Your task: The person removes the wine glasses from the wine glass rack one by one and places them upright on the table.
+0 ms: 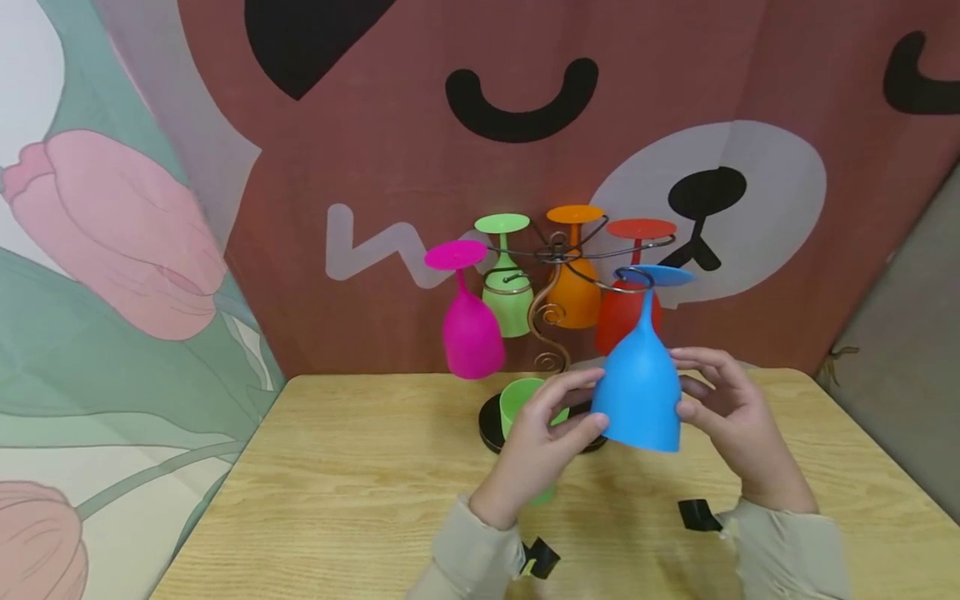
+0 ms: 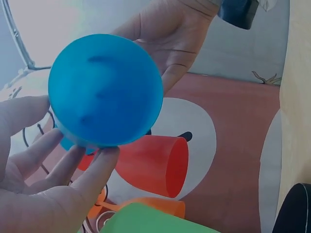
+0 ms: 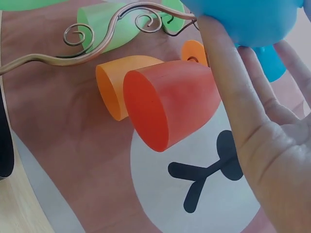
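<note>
blue goblet (image 1: 641,387) between both hands' fingertips (image 1: 591,426)

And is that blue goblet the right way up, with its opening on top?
No, the blue goblet is upside down between the left hand and the right hand, its round foot uppermost.

Both sleeves (image 1: 795,550) are pale beige, ending at the wrists. A small black block (image 1: 543,559) adjoins each cuff (image 1: 474,537).
</note>
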Motion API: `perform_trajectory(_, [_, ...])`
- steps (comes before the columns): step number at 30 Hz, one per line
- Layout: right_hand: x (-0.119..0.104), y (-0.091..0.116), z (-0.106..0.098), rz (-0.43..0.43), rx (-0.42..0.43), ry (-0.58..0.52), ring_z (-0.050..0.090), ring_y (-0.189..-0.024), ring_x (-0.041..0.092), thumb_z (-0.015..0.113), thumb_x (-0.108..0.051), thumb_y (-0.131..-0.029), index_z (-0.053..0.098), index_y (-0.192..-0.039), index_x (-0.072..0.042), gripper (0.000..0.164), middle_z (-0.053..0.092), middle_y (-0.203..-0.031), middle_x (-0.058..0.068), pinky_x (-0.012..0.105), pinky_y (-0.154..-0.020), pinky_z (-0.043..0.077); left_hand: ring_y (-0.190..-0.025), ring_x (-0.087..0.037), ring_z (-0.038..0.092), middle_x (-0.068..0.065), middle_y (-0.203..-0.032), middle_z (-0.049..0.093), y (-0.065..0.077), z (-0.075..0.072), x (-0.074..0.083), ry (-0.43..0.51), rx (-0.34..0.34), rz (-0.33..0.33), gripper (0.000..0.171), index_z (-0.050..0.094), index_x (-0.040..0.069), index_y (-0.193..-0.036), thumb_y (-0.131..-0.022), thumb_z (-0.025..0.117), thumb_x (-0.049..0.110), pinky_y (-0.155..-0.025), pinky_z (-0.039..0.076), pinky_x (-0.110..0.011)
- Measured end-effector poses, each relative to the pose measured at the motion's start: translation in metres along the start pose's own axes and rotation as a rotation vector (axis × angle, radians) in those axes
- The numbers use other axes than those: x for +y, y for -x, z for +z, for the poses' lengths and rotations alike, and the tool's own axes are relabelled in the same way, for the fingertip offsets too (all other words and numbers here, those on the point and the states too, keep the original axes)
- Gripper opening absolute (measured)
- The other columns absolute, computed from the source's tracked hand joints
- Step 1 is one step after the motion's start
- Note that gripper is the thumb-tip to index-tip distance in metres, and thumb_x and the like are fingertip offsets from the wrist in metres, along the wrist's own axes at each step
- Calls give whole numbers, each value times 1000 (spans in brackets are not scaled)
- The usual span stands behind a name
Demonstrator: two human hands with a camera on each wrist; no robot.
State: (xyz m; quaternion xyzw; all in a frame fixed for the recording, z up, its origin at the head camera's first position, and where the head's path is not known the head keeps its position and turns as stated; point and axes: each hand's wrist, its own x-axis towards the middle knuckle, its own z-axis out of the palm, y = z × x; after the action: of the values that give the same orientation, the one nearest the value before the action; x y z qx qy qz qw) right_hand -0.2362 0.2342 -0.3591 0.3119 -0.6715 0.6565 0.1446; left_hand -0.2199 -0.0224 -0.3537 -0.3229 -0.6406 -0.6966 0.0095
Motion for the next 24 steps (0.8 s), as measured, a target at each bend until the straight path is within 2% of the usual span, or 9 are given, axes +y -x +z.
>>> perform_trajectory(4, [-3, 0, 0, 46, 13, 17, 63, -116, 14, 54, 10, -99, 47, -145, -1, 48, 51, -142, 5, 25, -88, 57, -132, -17, 52, -3, -150, 46, 0, -7, 0, 16, -66, 30, 46, 52, 10, -147, -102, 62, 11, -107, 48, -34])
perform_trajectory(7, [-6, 1, 0, 84, 20, 28, 63, -117, 14, 52, 6, -101, 49, -146, -5, 46, 49, -145, 5, 27, -84, 59, -138, -19, 47, -6, -155, 43, 0, -12, -1, -11, -123, 103, 47, 49, 6, -149, -104, 59, 12, -112, 43, -38])
perform_trajectory(11, [-9, 0, 3, 135, 24, 46, 65, -112, 18, 52, 0, -103, 49, -147, -6, 45, 52, -141, 6, 31, -79, 61, -145, -21, 38, -10, -158, 39, -1, -14, -2, -48, -150, 179, 47, 47, 2, -149, -105, 56, 14, -118, 35, -40])
perform_trajectory(18, [-17, -1, 9, 199, 54, 34, 62, -111, 21, 50, -10, -106, 50, -146, -6, 40, 56, -133, 7, 33, -77, 62, -144, -18, 40, -1, -160, 36, 1, -13, 2, 80, -155, 69, 52, 46, 5, -152, -104, 60, 22, -110, 44, -35])
perform_trajectory(24, [-25, 0, 9, 173, 15, -1, 61, -114, 20, 46, -9, -107, 48, -147, -6, 41, 54, -137, 7, 33, -79, 61, -147, -18, 34, 3, -161, 34, 2, -13, 6, 144, -177, 65, 52, 47, 6, -151, -103, 61, 21, -109, 45, -37])
